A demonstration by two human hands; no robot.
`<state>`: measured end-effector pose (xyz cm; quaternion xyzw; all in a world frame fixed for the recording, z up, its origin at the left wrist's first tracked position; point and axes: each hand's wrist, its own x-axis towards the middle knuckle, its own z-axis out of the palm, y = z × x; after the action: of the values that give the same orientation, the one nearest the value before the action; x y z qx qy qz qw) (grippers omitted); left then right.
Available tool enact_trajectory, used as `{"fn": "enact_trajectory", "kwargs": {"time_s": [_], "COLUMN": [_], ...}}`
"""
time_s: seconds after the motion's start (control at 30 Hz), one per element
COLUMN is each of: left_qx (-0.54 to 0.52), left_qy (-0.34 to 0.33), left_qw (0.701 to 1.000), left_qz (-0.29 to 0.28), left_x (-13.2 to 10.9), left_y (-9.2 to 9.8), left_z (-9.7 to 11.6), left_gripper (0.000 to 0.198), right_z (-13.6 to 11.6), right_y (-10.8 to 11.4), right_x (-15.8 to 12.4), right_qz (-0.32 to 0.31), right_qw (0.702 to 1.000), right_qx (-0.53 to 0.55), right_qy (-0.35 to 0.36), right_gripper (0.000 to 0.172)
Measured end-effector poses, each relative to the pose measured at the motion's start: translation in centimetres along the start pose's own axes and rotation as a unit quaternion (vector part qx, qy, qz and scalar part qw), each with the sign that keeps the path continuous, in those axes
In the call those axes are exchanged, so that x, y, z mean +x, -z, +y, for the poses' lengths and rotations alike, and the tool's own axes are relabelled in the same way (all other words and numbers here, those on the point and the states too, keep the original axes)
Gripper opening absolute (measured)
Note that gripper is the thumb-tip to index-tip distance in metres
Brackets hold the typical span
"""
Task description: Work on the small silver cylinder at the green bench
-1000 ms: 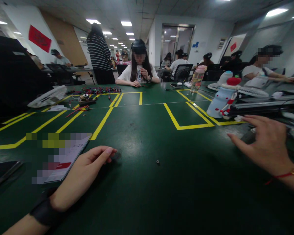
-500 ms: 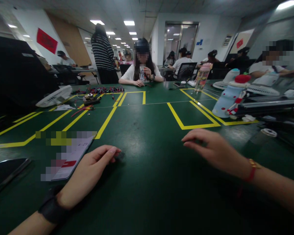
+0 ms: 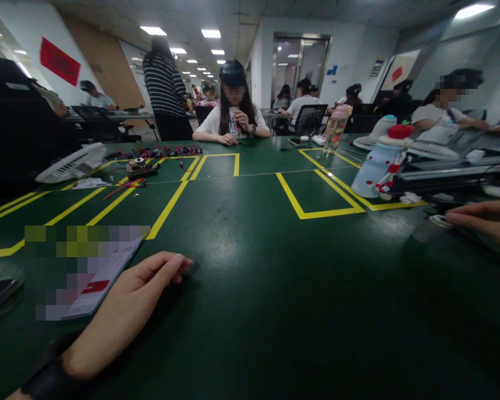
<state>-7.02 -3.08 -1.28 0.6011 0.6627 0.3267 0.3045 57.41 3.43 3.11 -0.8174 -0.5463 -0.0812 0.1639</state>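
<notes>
My left hand (image 3: 139, 294) rests on the green table (image 3: 250, 289), its fingers curled together by the thumb; whether something small is between them I cannot make out. Beside it lies a flat tablet-like screen (image 3: 108, 278), partly blurred out. At the right edge my right hand (image 3: 489, 219) has its thumb and fingers together at the rim of a small clear container (image 3: 435, 225) with a pale ring on top. Part of that hand is cut off by the frame.
A blue bottle with a red top (image 3: 370, 166) stands right, near dark metal rails (image 3: 450, 173). A pink-lidded bottle (image 3: 336, 130) is farther back. Wires and small parts (image 3: 162, 151) and a white fan (image 3: 73, 162) lie left. A person (image 3: 233, 111) sits opposite.
My right hand has moved right, from over the table to the clear container. My left hand keeps its pose on the table. The view has shifted slightly to the right.
</notes>
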Motion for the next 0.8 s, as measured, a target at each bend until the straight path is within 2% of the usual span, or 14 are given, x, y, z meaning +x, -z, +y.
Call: {"fn": "enact_trajectory", "kwargs": {"time_s": [0.1,0.27,0.47,0.53,0.63,0.73,0.8], "left_qx": [0.003,0.005,0.017,0.012,0.009,0.013,0.013], "left_qy": [-0.002,-0.003,-0.005,-0.007,-0.005,-0.006,-0.003], "left_qw": [1.0,1.0,1.0,1.0,1.0,1.0,0.999], "left_qz": [-0.001,-0.009,-0.014,-0.014,-0.017,-0.025,-0.029], "left_x": [0.0,0.1,-0.2,-0.2,-0.2,-0.2,-0.2], "left_y": [0.1,0.1,0.1,0.1,0.1,0.2,0.3], "left_z": [0.0,0.0,0.7,0.7,0.5,0.5,0.5], "left_gripper": [0.037,0.037,0.04,0.041,0.041,0.04,0.04], "right_z": [-1.9,-1.9,0.0,0.1,-0.2,-0.3,0.1], "right_y": [1.3,1.1,-0.3,-0.3,-0.2,-0.1,-0.3], "right_x": [-0.1,0.3,1.0,0.8,0.4,0.5,0.6], "right_qz": [-0.093,-0.121,-0.118,-0.104,-0.075,-0.091,-0.061], "right_qw": [0.993,0.987,0.985,0.984,0.988,0.989,0.995], "right_qx": [0.012,0.006,0.061,0.086,0.055,0.047,0.046], "right_qy": [-0.074,-0.103,-0.109,-0.117,-0.126,-0.103,-0.058], "right_gripper": [0.061,0.062,0.058,0.061,0.061,0.052,0.05]}}
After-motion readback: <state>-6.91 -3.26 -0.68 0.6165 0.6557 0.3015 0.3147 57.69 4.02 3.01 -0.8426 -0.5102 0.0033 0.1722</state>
